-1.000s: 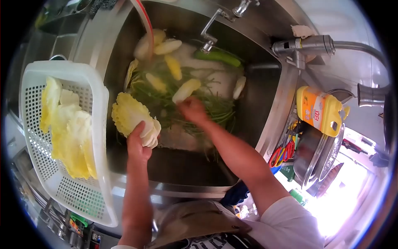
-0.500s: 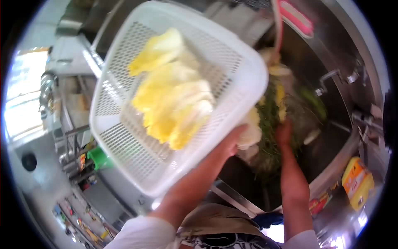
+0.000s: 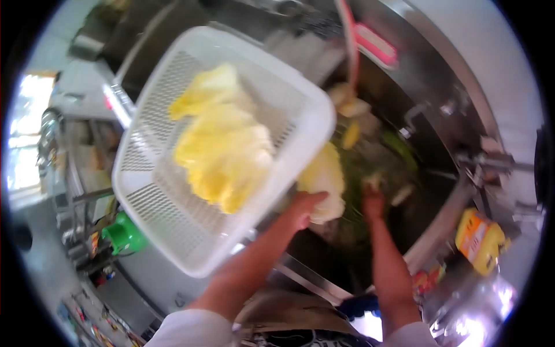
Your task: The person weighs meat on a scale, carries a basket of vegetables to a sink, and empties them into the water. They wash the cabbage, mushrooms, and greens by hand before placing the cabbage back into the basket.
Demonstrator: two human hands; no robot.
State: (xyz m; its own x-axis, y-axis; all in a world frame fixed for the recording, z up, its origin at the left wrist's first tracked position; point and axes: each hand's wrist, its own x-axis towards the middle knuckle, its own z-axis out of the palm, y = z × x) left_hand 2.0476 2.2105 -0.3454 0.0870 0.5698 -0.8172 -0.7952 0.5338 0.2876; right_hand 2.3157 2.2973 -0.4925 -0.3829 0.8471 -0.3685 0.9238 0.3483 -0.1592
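Over the sink (image 3: 445,191), the left hand (image 3: 302,209) grips pale yellow, crinkled cabbage (image 3: 324,179); right-hand (image 3: 373,202) grip unclear.

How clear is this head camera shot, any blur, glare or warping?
Head view: fisheye warp bends the sink edge and rounds the frame to black corners; motion blur smears the basket, the cabbage in it and both hands, left hand, right hand; daylight blows out at far left and bottom right.

Stainless-steel sink basin (image 3: 462,191) runs along right side. Yellow detergent bottle (image 3: 478,241) on its ledge. Bright daylight from window (image 3: 23,139) at left. Green plastic container (image 3: 122,234) on lower shelving.
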